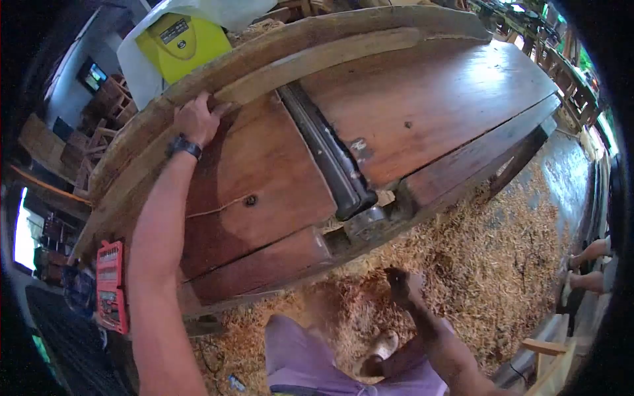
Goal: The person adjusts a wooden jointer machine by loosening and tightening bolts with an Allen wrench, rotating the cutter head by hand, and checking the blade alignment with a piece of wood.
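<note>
My left hand [197, 121], with a dark watch on the wrist, is closed at the far side of a reddish-brown wooden workbench [264, 165]. Its fingers curl over a curved wooden strip [323, 61] lying along that edge. Beyond the near side of the bench, my right hand [400, 287] hangs low above the shavings-covered floor. It is dark and blurred, so its fingers cannot be made out. A black metal bar [323, 152] crosses the middle of the bench in a gap between the boards.
A yellow-green case [185, 45] sits on white plastic beyond the bench. To the left is a red tool set [111, 284] with several bits. Wood shavings [475, 264] cover the floor. Another person's legs [590, 267] show at the far right, above some timber pieces [551, 356].
</note>
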{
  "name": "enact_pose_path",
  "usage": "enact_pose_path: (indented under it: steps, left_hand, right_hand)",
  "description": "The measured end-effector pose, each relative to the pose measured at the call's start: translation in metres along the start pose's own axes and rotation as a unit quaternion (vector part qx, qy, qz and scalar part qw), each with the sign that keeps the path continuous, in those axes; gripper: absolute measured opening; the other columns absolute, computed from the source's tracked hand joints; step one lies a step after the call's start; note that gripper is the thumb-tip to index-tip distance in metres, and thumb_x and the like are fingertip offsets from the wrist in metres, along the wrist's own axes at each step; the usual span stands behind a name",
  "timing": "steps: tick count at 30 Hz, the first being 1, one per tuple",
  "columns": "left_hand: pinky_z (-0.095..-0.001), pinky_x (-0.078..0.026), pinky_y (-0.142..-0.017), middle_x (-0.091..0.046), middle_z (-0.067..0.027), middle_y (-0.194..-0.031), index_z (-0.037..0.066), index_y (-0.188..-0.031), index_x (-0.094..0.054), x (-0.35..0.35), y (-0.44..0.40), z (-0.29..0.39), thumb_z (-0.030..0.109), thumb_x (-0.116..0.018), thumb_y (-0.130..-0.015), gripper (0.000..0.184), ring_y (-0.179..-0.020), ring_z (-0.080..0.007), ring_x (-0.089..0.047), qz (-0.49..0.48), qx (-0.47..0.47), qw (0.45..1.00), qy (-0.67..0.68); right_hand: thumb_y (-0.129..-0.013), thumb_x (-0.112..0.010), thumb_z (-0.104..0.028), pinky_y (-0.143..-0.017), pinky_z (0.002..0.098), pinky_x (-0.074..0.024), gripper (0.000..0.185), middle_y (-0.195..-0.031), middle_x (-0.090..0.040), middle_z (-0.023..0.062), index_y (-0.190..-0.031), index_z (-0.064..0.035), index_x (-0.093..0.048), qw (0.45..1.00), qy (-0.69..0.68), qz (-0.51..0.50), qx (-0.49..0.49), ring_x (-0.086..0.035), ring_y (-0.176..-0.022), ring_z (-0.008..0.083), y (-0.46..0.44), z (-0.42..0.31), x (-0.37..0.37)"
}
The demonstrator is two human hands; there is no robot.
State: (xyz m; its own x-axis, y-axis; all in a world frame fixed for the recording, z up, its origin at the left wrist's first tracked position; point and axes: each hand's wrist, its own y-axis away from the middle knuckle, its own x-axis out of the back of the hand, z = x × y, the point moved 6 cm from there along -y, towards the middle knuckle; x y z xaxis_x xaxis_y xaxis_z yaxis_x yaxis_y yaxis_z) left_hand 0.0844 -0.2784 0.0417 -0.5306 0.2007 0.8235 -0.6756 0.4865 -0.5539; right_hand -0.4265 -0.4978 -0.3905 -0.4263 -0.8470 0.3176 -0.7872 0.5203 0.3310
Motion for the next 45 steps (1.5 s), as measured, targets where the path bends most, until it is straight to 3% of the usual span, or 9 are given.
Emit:
enact_pose_path:
  steps: [5, 13, 19, 22, 25, 32, 38, 42, 45]
  left_hand:
    - [-0.0488, -0.048, -0.097, -0.067, -0.0247, -0.117, 0.003, -0.124, -0.064, 0.000, -0.023, -0.009, 0.067, -0.068, -0.080, 0.077, -0.112, -0.0402, -0.063, -0.051, -0.021, 0.998, 0.037]
    - [-0.0469, -0.051, -0.095, -0.068, -0.0246, -0.116, -0.002, -0.119, -0.066, 0.001, -0.017, -0.005, 0.065, -0.075, -0.074, 0.081, -0.109, -0.0389, -0.065, -0.015, -0.088, 0.996, -0.008]
    - [-0.0458, -0.051, -0.096, -0.069, -0.0246, -0.115, 0.002, -0.122, -0.066, 0.008, -0.019, -0.001, 0.065, -0.077, -0.070, 0.083, -0.109, -0.0388, -0.066, -0.056, -0.072, 0.996, -0.018]
    - [-0.0459, -0.052, -0.094, -0.070, -0.0229, -0.113, 0.003, -0.120, -0.068, 0.001, -0.024, -0.004, 0.064, -0.077, -0.070, 0.079, -0.106, -0.0382, -0.067, -0.030, -0.087, 0.996, -0.002]
    - [-0.0465, -0.052, -0.093, -0.070, -0.0227, -0.113, 0.003, -0.119, -0.068, 0.013, -0.011, 0.003, 0.063, -0.077, -0.071, 0.077, -0.106, -0.0381, -0.067, -0.007, -0.090, 0.996, -0.013]
    - [-0.0480, -0.052, -0.092, -0.070, -0.0236, -0.111, 0.003, -0.118, -0.067, 0.022, -0.003, 0.015, 0.061, -0.078, -0.072, 0.075, -0.104, -0.0392, -0.067, 0.002, -0.070, 0.998, -0.010]
    - [-0.0480, -0.053, -0.091, -0.070, -0.0248, -0.110, 0.003, -0.118, -0.067, 0.020, -0.006, 0.009, 0.059, -0.079, -0.072, 0.074, -0.103, -0.0394, -0.068, -0.004, -0.067, 0.997, -0.026]
    - [-0.0476, -0.053, -0.091, -0.069, -0.0246, -0.112, 0.003, -0.119, -0.067, 0.005, -0.017, -0.004, 0.060, -0.077, -0.073, 0.074, -0.104, -0.0392, -0.067, -0.005, -0.085, 0.996, 0.003]
    - [-0.0473, -0.052, -0.092, -0.070, -0.0239, -0.113, 0.004, -0.120, -0.067, 0.015, -0.009, 0.005, 0.062, -0.076, -0.073, 0.075, -0.106, -0.0385, -0.067, -0.002, -0.082, 0.996, -0.015]
  right_hand:
    - [-0.100, -0.054, -0.010, -0.086, 0.0318, -0.0509, 0.030, -0.117, -0.068, 0.0153, -0.128, -0.0017, -0.062, 0.981, -0.184, -0.056, 0.026, -0.064, -0.100, 0.0199, -0.050, 0.037, -0.036]
    - [-0.096, -0.049, 0.007, -0.080, 0.0228, -0.0494, 0.042, -0.130, -0.062, 0.0099, -0.137, 0.0018, -0.054, 0.939, -0.116, -0.005, 0.324, -0.060, -0.108, 0.0104, 0.010, -0.131, -0.005]
    - [-0.088, -0.065, 0.001, -0.065, 0.0293, -0.0534, 0.031, -0.096, -0.073, 0.0133, -0.119, 0.0013, -0.065, 0.956, -0.123, 0.016, 0.265, -0.070, -0.081, 0.0168, 0.074, -0.215, 0.039]
    - [-0.086, -0.071, -0.006, -0.056, 0.0304, -0.0517, 0.027, -0.084, -0.072, 0.0153, -0.111, 0.0017, -0.068, 0.841, 0.106, 0.160, 0.506, -0.070, -0.067, 0.0187, 0.105, -0.301, 0.060]
    - [-0.086, -0.074, -0.011, -0.054, 0.0306, -0.0514, 0.022, -0.076, -0.070, 0.0152, -0.104, 0.0006, -0.071, 0.878, 0.083, 0.092, 0.463, -0.069, -0.060, 0.0214, 0.104, -0.322, 0.066]
    - [-0.091, -0.070, -0.038, -0.077, 0.0349, -0.0544, 0.041, -0.093, -0.074, 0.0160, -0.104, 0.0005, -0.073, 0.727, 0.212, 0.415, 0.505, -0.071, -0.083, 0.0234, 0.053, -0.400, 0.156]
    - [-0.079, -0.073, -0.061, -0.097, 0.0404, -0.0503, 0.081, -0.122, -0.066, 0.0231, -0.127, 0.0038, -0.063, 0.818, 0.418, 0.209, 0.335, -0.065, -0.111, 0.0309, -0.070, -0.440, 0.180]
    - [-0.081, -0.076, -0.049, -0.098, 0.0410, -0.0503, 0.069, -0.122, -0.066, 0.0219, -0.126, 0.0016, -0.063, 0.758, 0.371, 0.300, 0.445, -0.064, -0.116, 0.0337, -0.024, -0.426, 0.149]
    - [-0.081, -0.076, -0.046, -0.103, 0.0445, -0.0460, 0.060, -0.119, -0.068, 0.0185, -0.120, -0.0006, -0.066, 0.668, 0.359, 0.173, 0.629, -0.062, -0.119, 0.0329, 0.050, -0.412, 0.076]
